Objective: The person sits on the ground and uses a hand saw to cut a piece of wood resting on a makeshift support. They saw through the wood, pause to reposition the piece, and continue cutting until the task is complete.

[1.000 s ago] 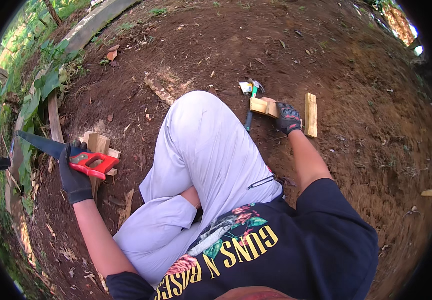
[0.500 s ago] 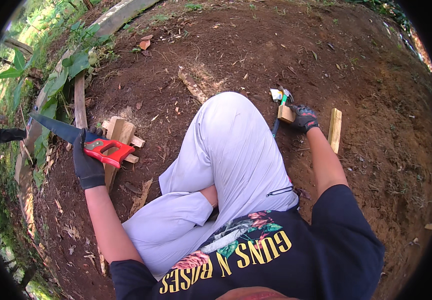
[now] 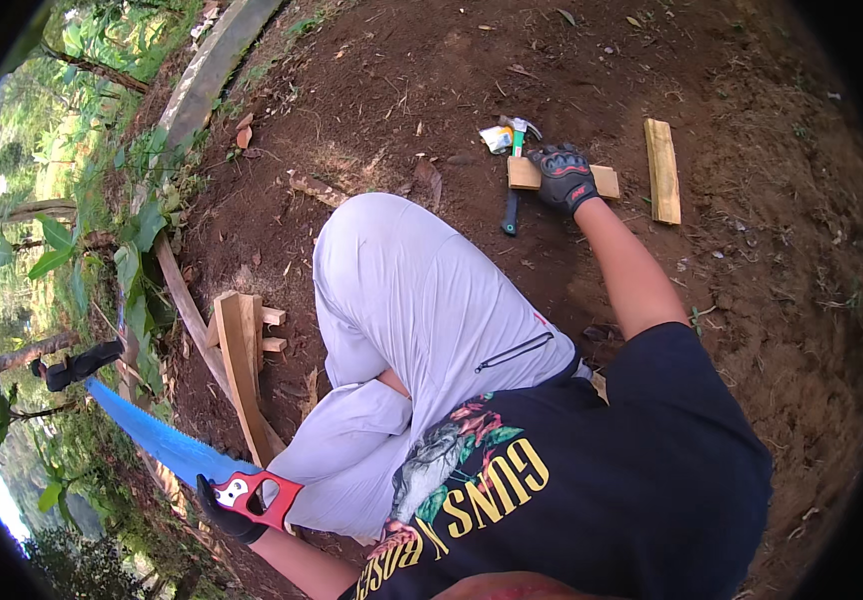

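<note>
A handsaw with a red handle [image 3: 274, 503] and a long blue-looking blade [image 3: 167, 435] is in my gloved left hand [image 3: 227, 512], which is closed around it where blade and handle meet. The blade points away to the far left. My gloved right hand [image 3: 564, 180] grips a short wooden block [image 3: 524, 174], whose two ends stick out on either side of the fingers. Under the block's left end lies a hammer [image 3: 510, 215] on the soil, its head and green neck showing beyond the wood. The palm side of my right hand is hidden.
A small white-and-yellow packet [image 3: 496, 138] lies beside the hammer head. Farther right rests a loose wooden piece [image 3: 663, 170]. Stacked boards [image 3: 240, 365] stand left of my grey-trousered knee [image 3: 402, 270]. A person [image 3: 82, 365] is at the far left, near plants.
My left hand has brought the saw nearer my body, away from over the stacked boards. My right hand has shifted on the block, which now shows at both sides. The view has turned.
</note>
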